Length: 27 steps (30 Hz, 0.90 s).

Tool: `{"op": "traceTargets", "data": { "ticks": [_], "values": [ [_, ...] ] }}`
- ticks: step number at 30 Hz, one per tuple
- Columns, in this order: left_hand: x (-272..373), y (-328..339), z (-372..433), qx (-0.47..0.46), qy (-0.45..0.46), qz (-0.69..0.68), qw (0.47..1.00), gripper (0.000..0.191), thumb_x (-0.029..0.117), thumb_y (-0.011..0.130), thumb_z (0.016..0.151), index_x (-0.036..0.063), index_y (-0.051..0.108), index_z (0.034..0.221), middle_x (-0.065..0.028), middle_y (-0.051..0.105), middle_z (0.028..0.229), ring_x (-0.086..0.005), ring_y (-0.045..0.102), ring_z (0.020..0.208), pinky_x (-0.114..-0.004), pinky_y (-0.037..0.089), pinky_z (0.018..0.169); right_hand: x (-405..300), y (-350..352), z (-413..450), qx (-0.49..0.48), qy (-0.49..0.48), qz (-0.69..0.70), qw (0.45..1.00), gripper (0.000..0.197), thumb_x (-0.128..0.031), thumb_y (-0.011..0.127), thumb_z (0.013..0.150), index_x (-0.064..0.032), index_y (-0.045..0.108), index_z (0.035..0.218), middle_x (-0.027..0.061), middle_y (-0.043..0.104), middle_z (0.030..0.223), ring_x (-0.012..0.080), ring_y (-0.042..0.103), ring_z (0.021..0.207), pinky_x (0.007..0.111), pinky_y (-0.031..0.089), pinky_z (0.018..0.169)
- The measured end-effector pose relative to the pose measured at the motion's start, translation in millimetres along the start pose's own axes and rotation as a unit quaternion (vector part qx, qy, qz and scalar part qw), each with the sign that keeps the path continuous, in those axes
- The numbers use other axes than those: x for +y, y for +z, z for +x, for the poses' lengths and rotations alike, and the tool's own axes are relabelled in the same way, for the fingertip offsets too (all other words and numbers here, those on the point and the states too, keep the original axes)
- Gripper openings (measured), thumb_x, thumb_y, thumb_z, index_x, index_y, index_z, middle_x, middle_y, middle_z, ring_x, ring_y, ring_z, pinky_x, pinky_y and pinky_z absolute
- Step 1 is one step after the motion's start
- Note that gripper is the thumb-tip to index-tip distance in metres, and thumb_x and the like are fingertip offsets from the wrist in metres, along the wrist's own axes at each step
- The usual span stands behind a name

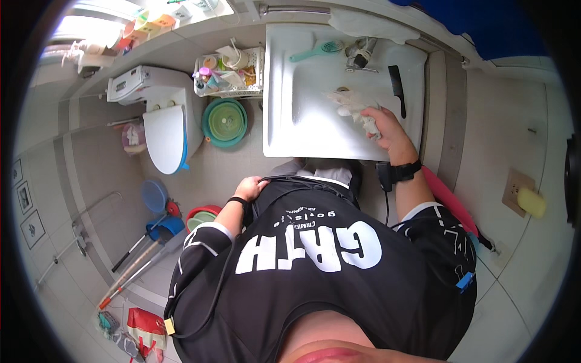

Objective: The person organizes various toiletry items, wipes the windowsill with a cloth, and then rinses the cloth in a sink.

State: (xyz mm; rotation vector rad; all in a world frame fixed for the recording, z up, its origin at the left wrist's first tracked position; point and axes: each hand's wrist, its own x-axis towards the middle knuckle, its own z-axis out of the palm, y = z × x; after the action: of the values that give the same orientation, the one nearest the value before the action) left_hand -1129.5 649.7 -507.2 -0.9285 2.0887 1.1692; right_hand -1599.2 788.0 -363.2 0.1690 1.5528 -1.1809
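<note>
My right hand [384, 128] grips a crumpled whitish cloth [358, 109] over the basin of a white sink [313, 140], with part of the cloth hanging near the drain. To the right of the cloth, a black comb [397, 93] lies on the sink's surface. A mint-green hairbrush [317, 51] rests at the back left of the sink, beside the metal faucet [361, 54]. Down by my waist, my left hand [251, 188] is at the hem of the black shirt [308, 227], its fingers curled at the fabric; whether they grip it is unclear.
Left of the sink stand a white plastic basket [227, 93] of toiletries, stacked green basins [224, 121] and a toilet [164, 136]. A white cloth [372, 27] hangs on a rail behind the sink. Mops and a blue bucket [170, 227] are at the left; a pink tub [447, 199] stands at the right.
</note>
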Motion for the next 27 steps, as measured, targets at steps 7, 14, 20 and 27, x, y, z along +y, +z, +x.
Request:
{"op": "traceTargets", "data": {
  "ticks": [7,14,20,27],
  "values": [
    [-37.3,40.5,-122.6,0.03,-0.113,-0.579,0.807,0.047,0.045,0.054,0.101,0.002,0.062,0.118,-0.0089,0.066,0.114,-0.0211,0.061,0.1,-0.033,0.048,0.092,-5.7,6.4,8.1,-0.016,-0.014,-0.013,1.0,0.023,-0.022,0.068,0.09,-0.0078,0.067,0.108,0.0015,0.067,0.084,0.0121,0.057,0.058,0.027,0.04,0.045],
    [-76.9,49.7,-184.0,-0.114,-0.255,-0.52,0.807,0.041,0.031,0.052,0.099,0.0017,0.061,0.127,-0.0195,0.064,0.129,-0.03,0.062,0.117,-0.04,0.048,0.102,-7.5,34.1,6.1,0.005,0.002,0.128,0.992,0.018,-0.021,0.065,0.093,-0.0068,0.065,0.104,0.0036,0.066,0.082,0.0124,0.057,0.061,0.027,0.04,0.045],
    [-105.2,31.7,-155.0,-0.118,-0.267,-0.267,0.918,0.036,0.025,0.055,0.096,0.0008,0.061,0.122,-0.0236,0.064,0.125,-0.0343,0.062,0.116,-0.044,0.049,0.1,2.2,38.6,15.0,-0.108,0.08,0.246,0.96,0.027,-0.022,0.054,0.095,-0.0027,0.06,0.114,0.0115,0.067,0.095,0.0204,0.063,0.072,0.029,0.048,0.052],
    [-69.4,-55.7,-47.5,0.009,-0.135,0.113,0.984,0.031,0.019,0.058,0.092,-0.0003,0.061,0.116,-0.0284,0.064,0.121,-0.0395,0.063,0.114,-0.049,0.05,0.098,12.8,43.5,33.6,-0.225,0.09,0.264,0.934,0.045,-0.044,0.034,0.103,-0.0097,0.059,0.119,0.0137,0.068,0.1,0.0301,0.067,0.089,0.044,0.055,0.08]
  ]
}}
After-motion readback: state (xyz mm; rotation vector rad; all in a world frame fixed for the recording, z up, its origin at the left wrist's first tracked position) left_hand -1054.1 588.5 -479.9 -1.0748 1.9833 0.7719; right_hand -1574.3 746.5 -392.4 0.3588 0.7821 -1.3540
